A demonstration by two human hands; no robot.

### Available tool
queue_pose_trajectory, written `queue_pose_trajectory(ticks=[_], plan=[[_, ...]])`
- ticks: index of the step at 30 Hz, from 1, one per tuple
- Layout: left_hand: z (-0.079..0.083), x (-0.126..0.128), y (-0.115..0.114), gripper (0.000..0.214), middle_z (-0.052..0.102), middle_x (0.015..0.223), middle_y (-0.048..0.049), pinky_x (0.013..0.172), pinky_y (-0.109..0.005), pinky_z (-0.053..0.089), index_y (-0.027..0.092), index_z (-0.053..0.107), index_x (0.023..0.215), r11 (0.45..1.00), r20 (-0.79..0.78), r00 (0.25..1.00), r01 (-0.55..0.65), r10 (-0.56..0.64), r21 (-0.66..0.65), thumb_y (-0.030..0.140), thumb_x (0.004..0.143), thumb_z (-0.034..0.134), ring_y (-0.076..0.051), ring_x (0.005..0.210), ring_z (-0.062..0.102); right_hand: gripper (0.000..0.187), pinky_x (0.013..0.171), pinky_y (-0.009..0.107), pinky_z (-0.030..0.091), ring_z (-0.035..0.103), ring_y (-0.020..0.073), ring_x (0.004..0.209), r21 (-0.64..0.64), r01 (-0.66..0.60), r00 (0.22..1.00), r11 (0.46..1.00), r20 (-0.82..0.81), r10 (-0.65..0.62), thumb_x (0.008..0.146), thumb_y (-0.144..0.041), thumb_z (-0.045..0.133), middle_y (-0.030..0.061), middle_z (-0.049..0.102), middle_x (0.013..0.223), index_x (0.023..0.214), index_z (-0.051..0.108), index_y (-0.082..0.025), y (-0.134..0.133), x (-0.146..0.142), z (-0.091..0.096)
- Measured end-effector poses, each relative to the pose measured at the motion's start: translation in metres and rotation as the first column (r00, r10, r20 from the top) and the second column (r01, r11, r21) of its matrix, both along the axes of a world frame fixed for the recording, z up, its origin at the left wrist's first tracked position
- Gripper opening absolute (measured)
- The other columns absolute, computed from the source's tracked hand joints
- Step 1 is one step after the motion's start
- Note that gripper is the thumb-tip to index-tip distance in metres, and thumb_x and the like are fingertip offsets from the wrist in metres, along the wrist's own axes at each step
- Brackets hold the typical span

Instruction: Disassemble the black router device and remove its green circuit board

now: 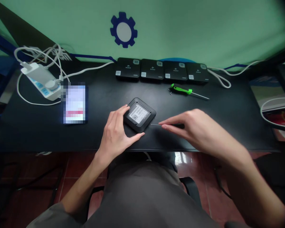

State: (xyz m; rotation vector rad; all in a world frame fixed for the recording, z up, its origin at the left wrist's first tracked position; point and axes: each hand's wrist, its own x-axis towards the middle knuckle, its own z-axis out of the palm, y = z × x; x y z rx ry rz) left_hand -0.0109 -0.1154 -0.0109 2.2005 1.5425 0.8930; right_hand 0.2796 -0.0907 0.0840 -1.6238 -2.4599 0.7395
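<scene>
A square black set-top box [133, 125] lies on the desk with its labelled underside facing up. My left hand [114, 129] grips it, fingers along the far left edge and thumb at the near corner. My right hand [187, 125] pinches a slim screwdriver [155, 124], whose thin metal shaft points left. Its tip meets the box's right side edge, and the handle is mostly hidden by my fingers. Beyond my right hand lies a green-and-black screwdriver [182, 90], with a few small screws [170, 92] beside its handle end.
Several similar black boxes [152, 70] stand in a row against the green wall. A phone [74, 104] with a lit, blurred screen lies at the left. Behind it are a white power strip [41, 80] and tangled white cables. The desk's front edge [85, 150] runs close before me.
</scene>
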Motion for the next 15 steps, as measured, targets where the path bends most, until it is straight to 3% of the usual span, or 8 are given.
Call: queue_pose_trajectory(ticks=[3, 8, 12, 15], plan=[[0.001, 0.000, 0.000, 0.096, 0.063, 0.168, -0.0162, 0.128, -0.063, 0.056, 0.027, 0.045, 0.165, 1.000, -0.010, 1.000, -0.003, 0.003, -0.003, 0.038, 0.088, 0.102, -0.041, 0.152, 0.063, 0.031, 0.085, 0.036, 0.060, 0.087, 0.0263, 0.101, -0.041, 0.083, 0.983, 0.996, -0.163, -0.089, 0.116, -0.045, 0.069, 0.0026, 0.092, 0.122, 0.137, 0.089, -0.035, -0.024, 0.008, -0.025], [0.004, 0.002, -0.001, 0.088, 0.063, 0.166, -0.0169, 0.128, -0.063, 0.054, 0.026, 0.048, 0.162, 1.000, -0.045, 0.999, -0.007, 0.007, 0.000, 0.043, 0.091, 0.097, -0.041, 0.150, 0.063, 0.035, 0.078, 0.032, 0.054, 0.077, 0.0198, 0.082, -0.001, 0.179, 0.954, 0.984, -0.243, -0.174, 0.120, -0.043, 0.063, 0.0055, 0.089, 0.103, 0.144, 0.086, -0.032, -0.053, 0.005, -0.057], [0.017, 0.012, 0.002, 0.076, 0.069, 0.156, -0.0173, 0.122, -0.062, 0.057, 0.024, 0.051, 0.160, 0.998, -0.091, 0.995, -0.051, 0.048, -0.031, 0.054, 0.098, 0.085, -0.042, 0.142, 0.067, 0.038, 0.076, 0.030, 0.050, 0.070, 0.0162, 0.076, 0.055, 0.231, 0.928, 0.971, -0.312, -0.203, 0.122, -0.041, 0.059, 0.0039, 0.082, 0.094, 0.149, 0.083, -0.030, -0.068, 0.000, -0.078], [0.029, 0.030, 0.014, 0.089, 0.071, 0.146, -0.0222, 0.117, -0.064, 0.059, 0.019, 0.049, 0.165, 0.988, -0.198, 0.970, -0.151, 0.140, -0.038, 0.065, 0.097, 0.084, -0.047, 0.136, 0.070, 0.039, 0.072, 0.030, 0.047, 0.064, 0.0143, 0.071, 0.139, 0.250, 0.928, 0.958, -0.316, -0.196, 0.122, -0.040, 0.058, 0.0020, 0.075, 0.088, 0.151, 0.082, -0.030, -0.075, -0.003, -0.090]])
